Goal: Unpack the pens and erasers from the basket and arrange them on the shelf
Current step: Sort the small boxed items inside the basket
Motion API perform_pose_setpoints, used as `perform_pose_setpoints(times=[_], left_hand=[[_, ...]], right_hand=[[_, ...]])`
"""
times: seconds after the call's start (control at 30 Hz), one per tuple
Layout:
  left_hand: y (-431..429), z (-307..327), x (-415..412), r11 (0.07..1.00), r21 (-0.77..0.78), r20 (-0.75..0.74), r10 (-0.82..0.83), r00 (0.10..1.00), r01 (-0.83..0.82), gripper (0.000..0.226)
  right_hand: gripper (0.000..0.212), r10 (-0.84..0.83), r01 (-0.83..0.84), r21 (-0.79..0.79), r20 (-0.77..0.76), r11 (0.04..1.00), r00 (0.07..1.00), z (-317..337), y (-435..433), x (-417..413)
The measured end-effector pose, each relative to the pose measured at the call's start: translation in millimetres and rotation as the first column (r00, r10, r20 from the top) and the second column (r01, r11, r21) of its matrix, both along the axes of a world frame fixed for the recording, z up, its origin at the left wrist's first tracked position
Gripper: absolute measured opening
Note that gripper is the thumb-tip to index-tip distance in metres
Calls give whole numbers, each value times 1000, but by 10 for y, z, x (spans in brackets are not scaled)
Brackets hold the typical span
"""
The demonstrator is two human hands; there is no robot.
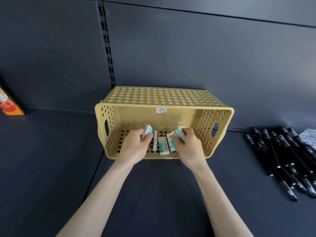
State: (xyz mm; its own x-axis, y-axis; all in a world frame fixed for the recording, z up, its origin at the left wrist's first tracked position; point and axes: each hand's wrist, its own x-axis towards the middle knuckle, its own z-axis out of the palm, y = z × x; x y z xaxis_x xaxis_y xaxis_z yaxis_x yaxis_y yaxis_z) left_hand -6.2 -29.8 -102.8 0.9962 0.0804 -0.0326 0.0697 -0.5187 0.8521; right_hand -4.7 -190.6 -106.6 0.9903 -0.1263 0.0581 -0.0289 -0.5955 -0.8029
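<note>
A tan perforated plastic basket (171,117) lies on its side on the dark shelf (51,151), its opening facing me. Both hands reach inside. My left hand (135,147) grips one white-and-teal eraser (147,130) between thumb and fingers. Over on the other side, my right hand (189,149) closes on another eraser (180,134), with a further one (171,142) against its thumb. Two loose erasers (163,145) lie on the basket's lower wall between my hands. A pile of black pens (287,161) lies on the shelf to the right.
An orange carton (8,103) stands at the far left by the shelf's back panel. A slotted upright (107,43) runs down the back wall behind the basket. A clear plastic wrapper (309,135) lies behind the pens.
</note>
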Motion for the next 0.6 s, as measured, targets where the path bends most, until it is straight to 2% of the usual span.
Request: perform_pose_setpoints(times=[0.1,0.17,0.23,0.37,0.47,0.53,0.6], left_hand=[[-62,53,-30,983,-171,81,78,994,-64,13],[-167,90,-45,973,-215,84,101,991,-81,12],[-265,80,-35,983,-163,77,99,992,-85,16],[-284,6,12,994,48,46,92,995,-94,20],[-202,-9,33,991,110,66,62,996,-69,24],[-150,0,40,991,116,63,51,997,-58,23],[-104,-2,59,995,81,43,59,997,-62,23]], right_hand=[[24,-15,15,-63,2,998,1000,-9,-13,2],[29,-33,34,-103,11,994,999,-31,-24,10],[33,-43,45,-133,16,990,999,-43,-28,15],[31,-64,70,-181,41,981,997,-40,-22,-12],[25,-78,82,-233,29,969,997,-42,-31,-15],[22,-87,93,-198,38,976,995,-26,-66,-2],[27,-102,106,-87,52,991,993,18,-121,12]])
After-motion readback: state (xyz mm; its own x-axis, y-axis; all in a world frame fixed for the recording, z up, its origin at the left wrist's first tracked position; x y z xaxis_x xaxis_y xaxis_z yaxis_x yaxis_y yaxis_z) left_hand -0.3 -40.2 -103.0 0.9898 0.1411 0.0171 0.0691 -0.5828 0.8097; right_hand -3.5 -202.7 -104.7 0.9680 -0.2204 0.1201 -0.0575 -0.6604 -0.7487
